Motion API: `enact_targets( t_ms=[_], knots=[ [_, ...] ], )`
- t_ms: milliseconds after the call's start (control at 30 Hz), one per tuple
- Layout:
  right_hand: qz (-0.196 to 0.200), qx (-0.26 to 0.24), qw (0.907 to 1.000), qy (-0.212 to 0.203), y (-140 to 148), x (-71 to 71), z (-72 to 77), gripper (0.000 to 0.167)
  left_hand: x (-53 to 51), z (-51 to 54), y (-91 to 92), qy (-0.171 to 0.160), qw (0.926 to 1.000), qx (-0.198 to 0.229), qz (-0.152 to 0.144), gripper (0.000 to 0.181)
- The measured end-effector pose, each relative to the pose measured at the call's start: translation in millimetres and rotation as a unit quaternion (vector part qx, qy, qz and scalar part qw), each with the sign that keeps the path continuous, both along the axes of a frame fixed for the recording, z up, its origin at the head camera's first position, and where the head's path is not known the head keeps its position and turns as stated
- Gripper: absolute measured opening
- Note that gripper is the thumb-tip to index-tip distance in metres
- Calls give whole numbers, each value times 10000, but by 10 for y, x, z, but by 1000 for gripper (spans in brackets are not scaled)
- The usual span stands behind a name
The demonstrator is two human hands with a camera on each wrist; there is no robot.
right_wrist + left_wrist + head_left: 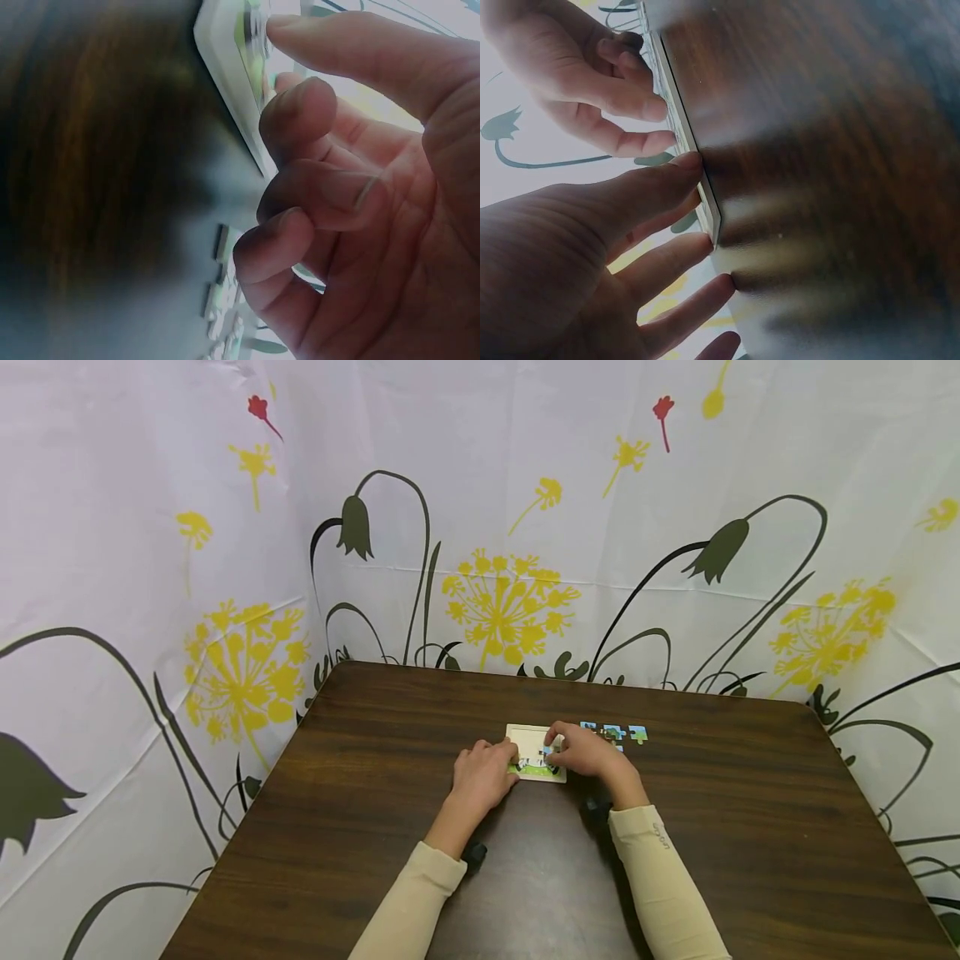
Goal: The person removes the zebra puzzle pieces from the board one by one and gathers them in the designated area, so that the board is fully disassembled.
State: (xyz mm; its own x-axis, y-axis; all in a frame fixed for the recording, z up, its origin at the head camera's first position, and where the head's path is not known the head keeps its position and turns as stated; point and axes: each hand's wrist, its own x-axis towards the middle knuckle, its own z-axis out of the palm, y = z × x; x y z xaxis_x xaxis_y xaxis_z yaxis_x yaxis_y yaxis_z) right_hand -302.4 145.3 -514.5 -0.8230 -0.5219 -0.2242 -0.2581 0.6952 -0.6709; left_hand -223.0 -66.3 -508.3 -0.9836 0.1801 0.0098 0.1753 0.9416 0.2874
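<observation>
A small jigsaw puzzle board (528, 732) with a pale wooden rim lies on the table; green and black-and-white picture parts show along its near side. My left hand (483, 774) holds the board at its near left corner, thumb and fingertips on the rim (705, 214). Over the board's right part, my right hand (588, 752) pinches a small bluish puzzle piece (546, 750) between thumb and index finger, low against the board. Its other fingers (300, 112) are curled. In the right wrist view the piece is hidden behind the fingertips.
Several loose puzzle pieces (637, 733) lie just right of the board, partly behind the right hand. The dark wooden table (405, 718) reaches back to a white curtain (465, 427) printed with flowers. A dark wrist strap shows under each forearm.
</observation>
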Motion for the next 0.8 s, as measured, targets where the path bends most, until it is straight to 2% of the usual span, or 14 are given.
enact_targets(
  t_ms=[267,600,800],
  knots=[
    [-19,-76,9999,-80,-14,-22,-14,25,4,21,2,27,10000,27,7,21],
    [0,-416,9987,-281,-10,-19,-26,30,4,14,1,-46,10000,14,11,20],
    [-53,-435,9985,-318,-6,-8,-29,32,6,10,3,-73,10000,37,9,20]
  ],
)
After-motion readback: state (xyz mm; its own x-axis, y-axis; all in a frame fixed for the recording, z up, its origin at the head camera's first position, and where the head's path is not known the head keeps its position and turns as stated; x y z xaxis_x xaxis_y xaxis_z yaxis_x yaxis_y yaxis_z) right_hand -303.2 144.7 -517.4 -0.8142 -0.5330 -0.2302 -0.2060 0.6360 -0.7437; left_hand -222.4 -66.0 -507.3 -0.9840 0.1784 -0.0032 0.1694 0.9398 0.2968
